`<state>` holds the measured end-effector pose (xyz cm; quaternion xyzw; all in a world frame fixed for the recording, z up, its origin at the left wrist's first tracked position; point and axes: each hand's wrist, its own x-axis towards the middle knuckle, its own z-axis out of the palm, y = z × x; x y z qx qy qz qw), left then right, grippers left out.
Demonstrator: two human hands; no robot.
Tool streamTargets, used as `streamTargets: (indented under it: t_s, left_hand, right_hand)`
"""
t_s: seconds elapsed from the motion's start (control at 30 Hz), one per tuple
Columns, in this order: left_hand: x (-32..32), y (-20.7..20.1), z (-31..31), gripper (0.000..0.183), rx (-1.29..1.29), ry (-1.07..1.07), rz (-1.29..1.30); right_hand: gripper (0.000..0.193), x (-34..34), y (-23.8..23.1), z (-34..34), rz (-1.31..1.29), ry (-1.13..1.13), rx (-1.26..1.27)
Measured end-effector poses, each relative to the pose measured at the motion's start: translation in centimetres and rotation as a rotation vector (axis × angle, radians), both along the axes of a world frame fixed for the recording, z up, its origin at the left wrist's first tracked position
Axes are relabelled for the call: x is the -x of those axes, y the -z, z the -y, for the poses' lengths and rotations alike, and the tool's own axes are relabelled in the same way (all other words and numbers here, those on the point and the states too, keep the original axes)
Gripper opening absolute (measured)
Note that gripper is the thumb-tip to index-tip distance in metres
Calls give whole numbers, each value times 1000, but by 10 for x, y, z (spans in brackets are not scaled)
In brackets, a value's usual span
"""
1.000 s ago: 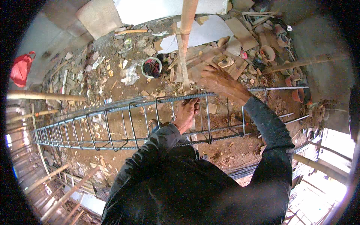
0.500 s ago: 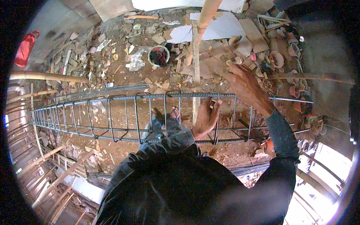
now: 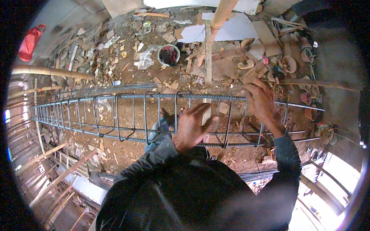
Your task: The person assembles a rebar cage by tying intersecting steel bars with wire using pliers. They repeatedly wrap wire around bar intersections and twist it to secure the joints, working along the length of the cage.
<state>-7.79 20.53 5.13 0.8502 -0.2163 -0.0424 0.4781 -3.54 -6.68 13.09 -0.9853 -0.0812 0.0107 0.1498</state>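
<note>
A long rebar cage [image 3: 162,96], made of ribbed bars with rectangular stirrups, runs crosswise in front of me and narrows into the distance at the left. My left hand [image 3: 192,128] is open over the middle of it, thumb and fingers apart, holding nothing. Farther right, my right hand [image 3: 262,101] is at the cage's far top bar with its fingers bent together. Whatever lies between those fingertips is too small to make out. One dark stirrup [image 3: 229,121] stands between the two hands.
A bamboo pole [image 3: 222,13] slants down beside an upright wooden batten [image 3: 208,57] beyond the cage. Left of them stands a bucket [image 3: 169,55] with dark contents. Rubble [image 3: 92,54] covers the far ground. Thin steel rods [image 3: 127,88] lie along the cage's far side.
My left hand has let go of the far top bar and moved left, its fingers spreading. My right hand has come down from above the cage to the far bar.
</note>
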Motion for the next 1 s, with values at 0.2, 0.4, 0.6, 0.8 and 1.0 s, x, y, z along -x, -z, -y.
streamTargets:
  t_s: [0.2,0.4,0.6,0.8,1.0]
  left_hand:
    - [19,73,-70,33,327,-369,-508]
    - [51,107,-8,49,906,-442,-1321]
    - [47,90,11,54,820,-458,-1219]
    - [47,83,-2,37,831,-355,-1220]
    - [37,59,-65,35,243,-728,-75]
  right_hand:
    - [26,3,15,2,78,-18,-39]
    - [27,3,14,-2,-78,27,17]
    - [16,6,13,-2,25,7,26]
    - [33,1,16,-5,-24,27,2]
    - [17,3,12,-3,23,-16,-33]
